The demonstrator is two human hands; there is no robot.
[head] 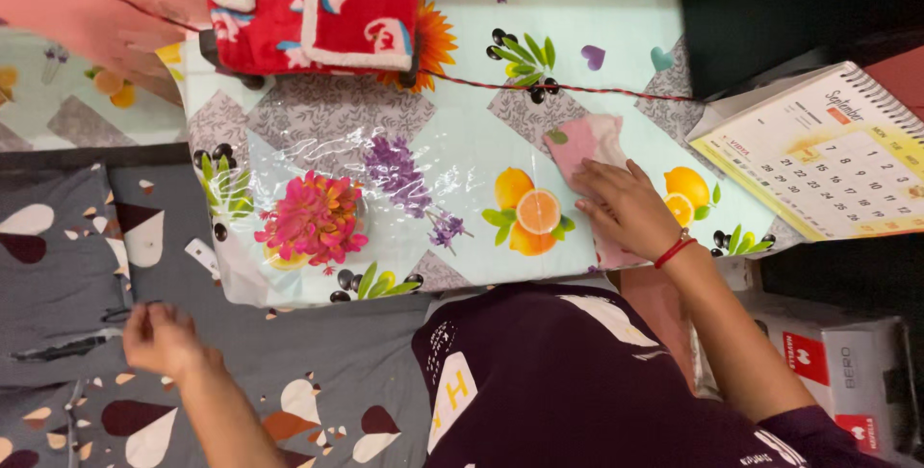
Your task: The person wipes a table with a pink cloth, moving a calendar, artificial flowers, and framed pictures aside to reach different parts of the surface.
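Note:
My right hand (624, 206) lies flat on a pink cloth (592, 143), pressing it onto a table covered with a glossy floral and fruit-printed plastic sheet (452, 155). A red thread band circles that wrist. My left hand (159, 338) rests far to the left on grey bedding with heart shapes (289, 362), fingers loosely curled, with nothing visibly in it. A pink artificial flower (313, 220) stands on the table between the two hands.
A red patterned fabric-covered object (313, 6) sits at the table's far edge. A spiral desk calendar (828, 155) leans at the right. A white and red cardboard box (847, 372) stands at lower right. A thin cord (577, 90) crosses the table.

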